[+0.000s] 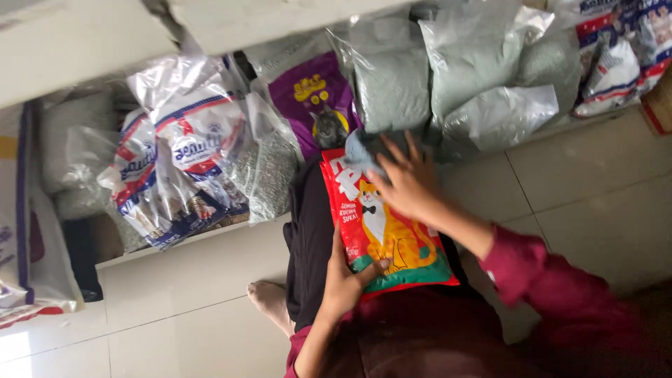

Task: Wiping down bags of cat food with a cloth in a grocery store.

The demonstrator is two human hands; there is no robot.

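A red pet-food bag (392, 241) with an orange cat picture rests on my lap. My left hand (344, 280) grips its lower left edge, thumb on the front. My right hand (407, 183) lies flat on the bag's upper part, fingers spread. It presses a small grey-blue cloth (360, 150) against the bag's top corner. My sleeves are dark red. My bare foot (269, 301) shows on the tiled floor to the left.
A low shelf (196, 238) holds a purple cat-picture bag (315, 101), white-blue-red bags (185, 157), and several clear bags of grey granules (448, 77). More printed bags (623, 49) sit at top right. A large white sack (28, 231) stands at far left. White tiles (602, 189) cover the floor.
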